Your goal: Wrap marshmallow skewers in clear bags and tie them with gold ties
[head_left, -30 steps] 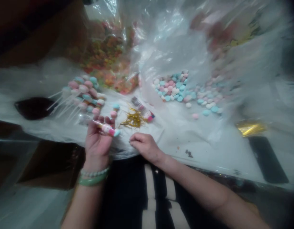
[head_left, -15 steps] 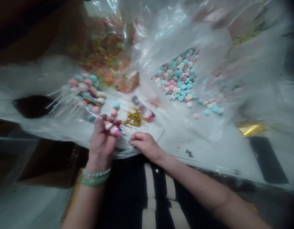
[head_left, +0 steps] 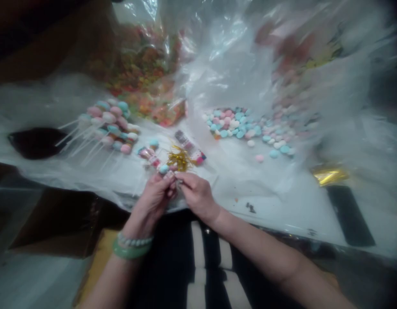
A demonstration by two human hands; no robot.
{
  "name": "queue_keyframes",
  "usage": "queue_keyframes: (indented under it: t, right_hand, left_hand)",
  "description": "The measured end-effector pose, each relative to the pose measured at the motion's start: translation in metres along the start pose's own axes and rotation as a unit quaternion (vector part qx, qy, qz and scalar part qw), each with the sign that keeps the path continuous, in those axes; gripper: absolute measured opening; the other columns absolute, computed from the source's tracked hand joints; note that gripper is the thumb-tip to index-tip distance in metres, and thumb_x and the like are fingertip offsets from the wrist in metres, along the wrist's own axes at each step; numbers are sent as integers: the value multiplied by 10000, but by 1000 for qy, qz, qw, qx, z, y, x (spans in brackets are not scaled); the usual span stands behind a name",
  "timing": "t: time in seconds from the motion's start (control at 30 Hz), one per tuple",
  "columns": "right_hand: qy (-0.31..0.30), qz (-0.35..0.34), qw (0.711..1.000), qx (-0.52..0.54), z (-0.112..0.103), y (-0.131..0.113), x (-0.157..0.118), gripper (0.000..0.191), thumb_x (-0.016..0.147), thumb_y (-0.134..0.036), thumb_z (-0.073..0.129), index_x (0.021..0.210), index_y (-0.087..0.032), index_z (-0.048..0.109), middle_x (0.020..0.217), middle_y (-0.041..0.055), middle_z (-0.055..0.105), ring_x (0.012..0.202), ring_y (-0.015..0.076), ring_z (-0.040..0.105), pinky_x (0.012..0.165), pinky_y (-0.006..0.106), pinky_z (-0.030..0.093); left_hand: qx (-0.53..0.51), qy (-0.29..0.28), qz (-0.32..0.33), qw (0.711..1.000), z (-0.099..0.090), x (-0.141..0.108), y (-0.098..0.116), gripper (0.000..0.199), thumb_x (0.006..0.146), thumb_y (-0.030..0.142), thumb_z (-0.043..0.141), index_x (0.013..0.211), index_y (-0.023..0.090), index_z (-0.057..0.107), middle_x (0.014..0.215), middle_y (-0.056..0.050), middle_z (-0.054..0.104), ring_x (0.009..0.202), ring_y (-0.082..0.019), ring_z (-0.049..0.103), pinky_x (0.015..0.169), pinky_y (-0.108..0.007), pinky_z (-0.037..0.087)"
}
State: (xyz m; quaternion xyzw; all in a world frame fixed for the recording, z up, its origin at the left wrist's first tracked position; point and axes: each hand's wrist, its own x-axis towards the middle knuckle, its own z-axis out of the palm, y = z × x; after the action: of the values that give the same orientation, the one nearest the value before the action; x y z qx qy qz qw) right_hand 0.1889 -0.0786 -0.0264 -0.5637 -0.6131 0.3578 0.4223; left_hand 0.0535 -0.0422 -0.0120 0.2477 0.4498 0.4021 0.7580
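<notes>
My left hand (head_left: 158, 191), with a beaded bracelet and a green bangle, is closed at the near end of a small clear candy bag (head_left: 150, 156) with pink, white and blue in it. My right hand (head_left: 196, 189) meets it there, its thumb and fingers pinched together; what lies between those fingers is blurred. Just beyond the hands lies a bunch of gold twist ties (head_left: 179, 159). Next to the ties is a printed packet (head_left: 188, 143), and a loose blue-topped candy (head_left: 153, 142) sits to the left of them.
At the left lie several candy sticks (head_left: 110, 122) in pink, blue and white beside a dark object (head_left: 35, 143). Orange and green sweets (head_left: 146, 81) fill a clear bag behind. Pastel candies (head_left: 230, 122) spill from plastic sheeting. A dark phone-like slab (head_left: 351, 214) and gold foil (head_left: 330, 176) lie right.
My left hand has turned and moved right to meet my right hand. The candy bag now points away from me. The plastic over the pastel candies has shifted and covers more of them.
</notes>
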Motion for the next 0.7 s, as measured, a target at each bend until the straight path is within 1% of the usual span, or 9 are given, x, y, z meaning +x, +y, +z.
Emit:
queue_keyframes:
  t: [0.07, 0.13, 0.2, 0.27, 0.37, 0.47, 0.53, 0.6, 0.7]
  right_hand:
    - [-1, -49, 998, -47, 0, 1, 0, 275, 883, -113, 478, 968, -225, 714, 948, 40, 729, 940, 188, 652, 894, 289, 484]
    - [-8, -78, 991, -104, -1, 3, -1, 266, 890, -103, 473, 924, -217, 711, 888, 53, 717, 891, 195, 641, 861, 293, 484]
    - [-14, -111, 982, -152, -1, 6, -3, 273, 886, -88, 464, 917, -212, 706, 855, 62, 697, 858, 202, 620, 834, 302, 478]
    - [-21, -155, 971, -182, 0, 8, -5, 288, 889, -72, 443, 920, -204, 697, 847, 70, 681, 844, 205, 605, 817, 305, 474]
    - [-19, -201, 954, -223, 5, 2, -8, 293, 941, -89, 402, 953, -186, 678, 845, 81, 670, 824, 203, 592, 801, 306, 471]
    - [8, -215, 935, -283, 10, -12, -9, 253, 994, -169, 420, 1096, -172, 652, 1014, 127, 684, 932, 231, 587, 848, 357, 463]
    - [23, -212, 929, -302, 12, -21, -6, 247, 1000, -175, 426, 1111, -179, 646, 1111, 147, 676, 1004, 248, 579, 876, 393, 450]
    - [16, -178, 947, -268, 13, -26, -1, 242, 987, -158, 422, 961, -185, 661, 1008, 135, 687, 957, 243, 587, 866, 401, 445]
    - [-18, -35, 998, -56, 13, -24, 10, 199, 925, -212, 495, 762, -196, 608, 791, 79, 637, 808, 211, 587, 783, 364, 466]
  left_hand:
    - [-24, -20, -35, 999, 3, -4, 1, 318, 684, 226, 851, 937, 131, 681, 512, 72, 481, 414, -51, 370, 413, -174, 332]
    - [-46, -24, -42, 998, 4, -7, 3, 342, 660, 202, 864, 951, 129, 700, 599, 30, 579, 488, -72, 476, 475, -188, 417]
    - [-66, -13, -31, 997, 4, -8, 5, 336, 652, 216, 873, 938, 123, 724, 761, -32, 682, 657, -122, 604, 621, -230, 518]
    - [-72, 14, -15, 997, 3, -7, 5, 245, 684, 262, 859, 833, 113, 733, 827, -61, 710, 767, -152, 640, 722, -254, 542]
    - [-62, 83, 12, 995, 2, -1, 0, 228, 743, 299, 813, 673, 113, 701, 712, -46, 683, 695, -133, 619, 672, -226, 523]
    - [-96, 119, 7, 988, 7, 4, -6, 230, 826, 307, 722, 695, 118, 707, 712, -51, 688, 666, -133, 627, 658, -232, 530]
    - [-143, 113, -15, 983, 14, 4, -6, 222, 871, 276, 657, 723, 121, 712, 748, -61, 699, 707, -142, 651, 708, -246, 549]
    - [-177, 98, -37, 978, 20, 1, -4, 191, 880, 225, 634, 747, 119, 720, 780, -61, 703, 767, -143, 667, 769, -243, 553]
    - [-178, 69, -59, 980, 20, -7, 1, 88, 843, 176, 681, 847, 119, 749, 854, -53, 718, 786, -133, 663, 739, -223, 548]
